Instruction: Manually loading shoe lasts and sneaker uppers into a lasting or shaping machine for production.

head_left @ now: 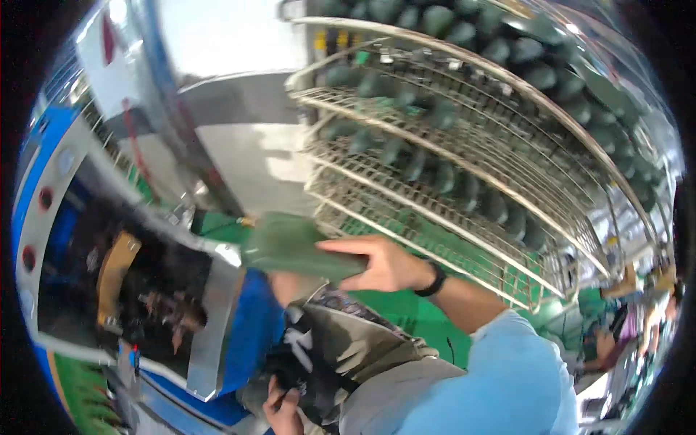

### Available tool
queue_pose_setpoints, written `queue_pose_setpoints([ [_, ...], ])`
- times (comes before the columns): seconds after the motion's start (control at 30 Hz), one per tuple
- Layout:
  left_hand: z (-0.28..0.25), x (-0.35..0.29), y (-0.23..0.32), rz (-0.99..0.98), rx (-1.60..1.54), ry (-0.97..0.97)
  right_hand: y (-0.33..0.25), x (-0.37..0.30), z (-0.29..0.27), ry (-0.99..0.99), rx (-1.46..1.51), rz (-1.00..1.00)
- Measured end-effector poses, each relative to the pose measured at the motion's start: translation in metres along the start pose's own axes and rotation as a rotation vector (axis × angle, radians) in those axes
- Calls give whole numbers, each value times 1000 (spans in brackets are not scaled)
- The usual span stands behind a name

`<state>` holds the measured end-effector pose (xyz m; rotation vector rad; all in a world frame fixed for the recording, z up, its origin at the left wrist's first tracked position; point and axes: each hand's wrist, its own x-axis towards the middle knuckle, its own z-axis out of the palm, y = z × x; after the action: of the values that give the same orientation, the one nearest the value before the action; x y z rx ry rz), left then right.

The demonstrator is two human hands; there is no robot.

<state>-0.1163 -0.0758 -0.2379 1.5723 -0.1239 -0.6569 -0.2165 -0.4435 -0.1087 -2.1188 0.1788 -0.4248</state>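
My right hand (384,264), with a black band at the wrist, reaches out and grips a dark green shoe last (290,241), smeared by motion. The thumb lies along its upper side, and the fingers are mostly hidden beneath. Lower down, close to my body, my left hand (284,407) is closed with its fingers curled on a black item with white marks (308,366). Its kind cannot be made out. The last is held between a blue-framed machine (250,319) and a wire rack.
Several tiers of the cream wire rack (435,148) bear rows of dark green lasts (464,192). In the machine's dark opening stands a curved tan part (116,279). A post (185,123) rises behind it. The floor (435,319) is green. At the far right is another person (616,337).
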Motion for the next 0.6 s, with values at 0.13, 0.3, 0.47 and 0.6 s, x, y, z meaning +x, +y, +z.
queue_pose_setpoints([
  [0.13,-7,-9,19,-126,-60,-17,68,-154,-63,616,-569,418],
  [0.3,-18,3,14,-117,80,-157,86,-283,-151,1253,-817,1207],
  [0.47,34,-4,69,7,527,-378,213,-510,-272,871,-1133,1032],
  [0.6,22,-3,46,-83,487,-342,254,-541,-303,769,-970,1359],
])
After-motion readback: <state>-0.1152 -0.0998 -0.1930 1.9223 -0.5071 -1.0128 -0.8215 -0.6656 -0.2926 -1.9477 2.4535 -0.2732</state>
